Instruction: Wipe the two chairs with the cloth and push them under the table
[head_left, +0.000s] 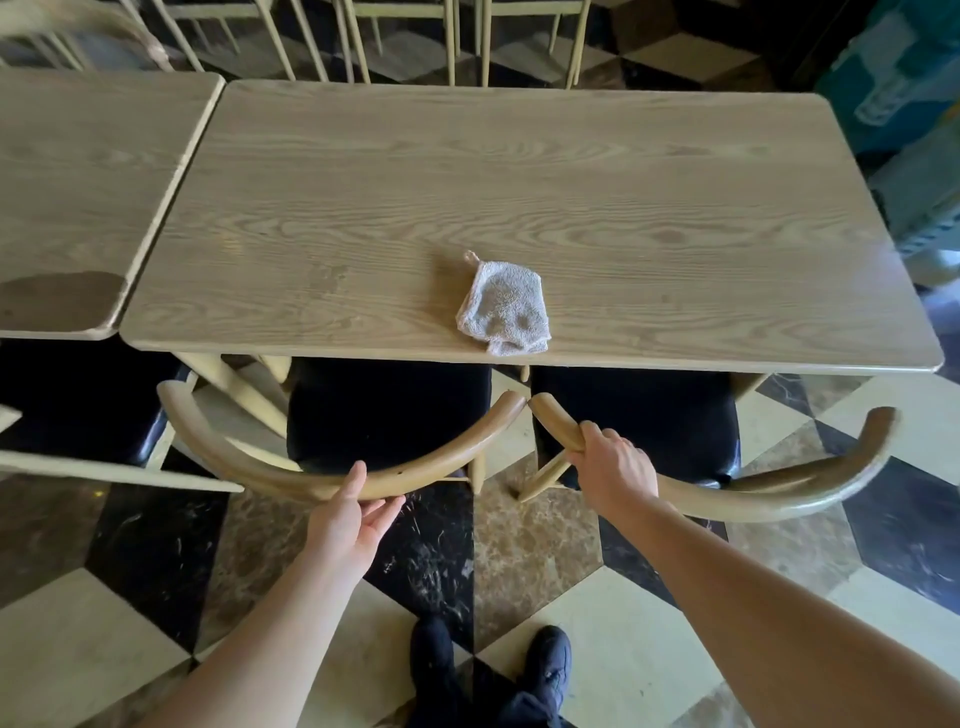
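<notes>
We have both chairs by their curved backs, seats partly under the table.

Our left hand (347, 512) rests open-fingered against the left chair (270, 470), thumb over the rail; our right hand (613, 467) is wrapped around the right chair (810, 483) near its rail end. The two rail tips nearly touch between the black seats. The cloth (504, 309) lies crumpled at the near edge of the table (363, 208), just overhanging. Bare tiled floor (540, 530) spreads behind the chairs around our shoes (493, 670).
</notes>
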